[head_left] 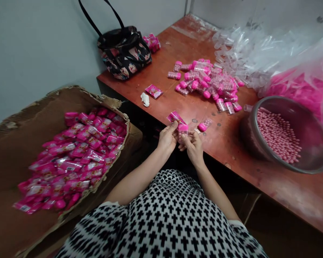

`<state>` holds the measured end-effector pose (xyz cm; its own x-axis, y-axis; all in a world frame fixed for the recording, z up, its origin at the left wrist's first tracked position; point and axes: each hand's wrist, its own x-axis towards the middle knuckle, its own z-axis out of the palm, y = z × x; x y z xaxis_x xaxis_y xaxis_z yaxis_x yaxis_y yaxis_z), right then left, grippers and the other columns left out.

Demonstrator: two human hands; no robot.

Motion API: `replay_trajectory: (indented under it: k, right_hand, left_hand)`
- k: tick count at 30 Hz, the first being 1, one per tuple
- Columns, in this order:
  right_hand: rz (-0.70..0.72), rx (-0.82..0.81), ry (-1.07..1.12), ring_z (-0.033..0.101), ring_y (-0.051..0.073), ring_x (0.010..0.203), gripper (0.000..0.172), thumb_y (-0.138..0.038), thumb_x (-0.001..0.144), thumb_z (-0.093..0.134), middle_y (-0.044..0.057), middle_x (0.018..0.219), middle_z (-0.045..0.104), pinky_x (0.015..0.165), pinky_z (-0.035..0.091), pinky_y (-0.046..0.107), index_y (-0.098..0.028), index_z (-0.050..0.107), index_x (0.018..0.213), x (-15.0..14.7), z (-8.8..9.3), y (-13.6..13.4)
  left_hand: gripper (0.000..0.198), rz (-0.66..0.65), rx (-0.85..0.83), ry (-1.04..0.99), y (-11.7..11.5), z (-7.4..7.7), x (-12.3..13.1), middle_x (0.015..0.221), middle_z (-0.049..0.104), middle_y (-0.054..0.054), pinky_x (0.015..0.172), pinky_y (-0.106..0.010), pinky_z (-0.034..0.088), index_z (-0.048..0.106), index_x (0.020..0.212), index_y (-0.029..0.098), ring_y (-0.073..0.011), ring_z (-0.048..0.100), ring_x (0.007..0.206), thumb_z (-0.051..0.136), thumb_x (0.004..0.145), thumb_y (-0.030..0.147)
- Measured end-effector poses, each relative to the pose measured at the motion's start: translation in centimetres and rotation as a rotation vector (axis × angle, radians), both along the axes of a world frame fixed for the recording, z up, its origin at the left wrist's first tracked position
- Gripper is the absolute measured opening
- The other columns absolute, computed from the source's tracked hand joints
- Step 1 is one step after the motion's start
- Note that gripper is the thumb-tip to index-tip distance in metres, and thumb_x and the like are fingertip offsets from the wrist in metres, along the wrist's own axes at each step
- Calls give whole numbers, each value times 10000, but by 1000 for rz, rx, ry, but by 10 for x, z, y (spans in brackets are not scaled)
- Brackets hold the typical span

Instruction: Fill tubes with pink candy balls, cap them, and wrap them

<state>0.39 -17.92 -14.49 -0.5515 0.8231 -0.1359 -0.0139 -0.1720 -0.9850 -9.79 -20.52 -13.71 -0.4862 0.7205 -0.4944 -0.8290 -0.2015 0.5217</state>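
Note:
Close to the table's front edge, my left hand (168, 138) pinches a shiny pink printed wrapper (174, 116) between thumb and fingers. My right hand (195, 147) grips a small transparent bottle (182, 131) with a pink cap end, filled with pink balls. Bottle and wrapper meet between my hands; how far one covers the other I cannot tell. Just beyond my right hand, another capped bottle (202, 127) lies on its side. A flat pink packet (153, 91) and a crumpled white scrap (144, 99) rest farther off to the left.
A pile of filled, pink-capped bottles (204, 80) covers the table's middle. To the right stands a grey bowl (254, 138) of pink balls, with plastic bags (298, 61) behind. On my left, a cardboard box (13, 150) holds many wrapped packets. A floral handbag (126, 53) sits at the back left.

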Motion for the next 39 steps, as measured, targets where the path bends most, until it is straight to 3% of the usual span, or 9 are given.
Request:
replay_trajectory:
  k: [8, 13, 20, 24, 30, 35, 37, 39]
  right_hand:
    - [-31, 39, 33, 576, 71, 454, 286, -394, 799, 614, -52, 657, 638, 391, 478, 165, -195, 486, 960, 0, -6, 0]
    - [-67, 108, -5, 577, 71, 459, 285, -390, 789, 625, -52, 655, 644, 409, 485, 169, -199, 503, 962, 4, -6, 2]
    - [34, -156, 138, 572, 91, 400, 290, -416, 741, 667, -31, 607, 658, 336, 440, 173, -184, 526, 844, 10, -5, 13]
    - [-56, -92, 115, 568, 79, 402, 290, -369, 710, 707, -44, 598, 655, 353, 448, 160, -188, 541, 864, 11, -3, 13]
    - [-52, -289, 246, 499, 66, 323, 303, -422, 698, 693, -35, 548, 629, 258, 331, 149, -177, 519, 730, 4, -8, 8]
    - [24, -108, 77, 566, 94, 412, 296, -431, 719, 680, -50, 573, 635, 373, 454, 188, -194, 546, 836, 13, -12, 12]
    - [23, 58, -62, 621, 118, 552, 295, -432, 713, 687, -18, 665, 663, 499, 514, 226, -192, 593, 859, 21, -5, 23]
    - [-78, 239, -128, 640, 143, 756, 293, -427, 722, 682, 24, 856, 682, 657, 533, 260, -200, 629, 901, 27, 6, 38]
  left_hand:
    - [405, -182, 59, 203, -2, 3, -3, 562, 587, 8, 429, -191, 364, 584, 745, 112, -70, 505, 444, 823, 543, 367]
    - [390, -259, 4, 252, 1, 3, -4, 547, 584, -16, 449, -220, 395, 578, 635, 100, -97, 529, 466, 828, 520, 375]
    - [311, -440, -4, 377, 3, 5, -13, 518, 570, -18, 471, -227, 418, 625, 574, 81, -84, 513, 453, 806, 554, 333]
    - [304, -431, -4, 406, 3, 8, -8, 546, 595, -28, 487, -233, 436, 648, 595, 79, -88, 527, 458, 797, 560, 341]
    - [358, -317, -38, 414, -3, 7, 12, 463, 509, 13, 369, -200, 339, 588, 567, 100, -67, 453, 376, 770, 590, 408]
    - [326, -311, -55, 447, -8, 4, 10, 501, 558, -3, 382, -214, 388, 629, 626, 102, -86, 482, 391, 745, 620, 406]
    - [294, -327, -83, 496, -12, 4, 4, 524, 586, -14, 425, -215, 422, 648, 620, 102, -94, 515, 430, 746, 620, 379]
    - [272, -414, -113, 571, -18, 5, 0, 530, 601, -19, 462, -225, 450, 661, 613, 106, -104, 534, 448, 748, 621, 364]
